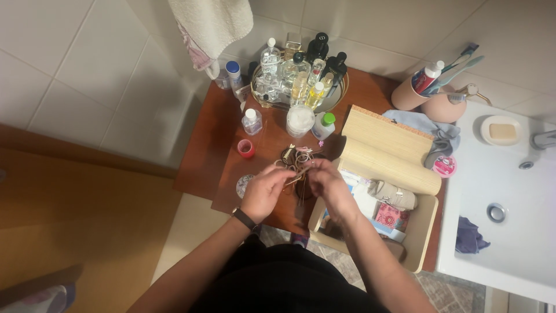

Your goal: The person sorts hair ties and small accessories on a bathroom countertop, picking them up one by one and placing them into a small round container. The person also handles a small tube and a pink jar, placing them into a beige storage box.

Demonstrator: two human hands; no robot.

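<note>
Your hands meet over a tangle of hair ties point(301, 157) lying on the brown table point(202, 168), just left of the open bamboo box point(425, 232). Your left hand point(265, 191) and right hand point(329, 184) are both curled, fingertips pinching a thin pale band point(298, 175) stretched between them. Judging by the pile, most ties lie loose and unsorted, with only this one in hand. Beyond the pile stands a round tray of bottles point(301, 75), with a small red jar point(246, 148) to the left and a white sink point(504, 191) on the right.
</note>
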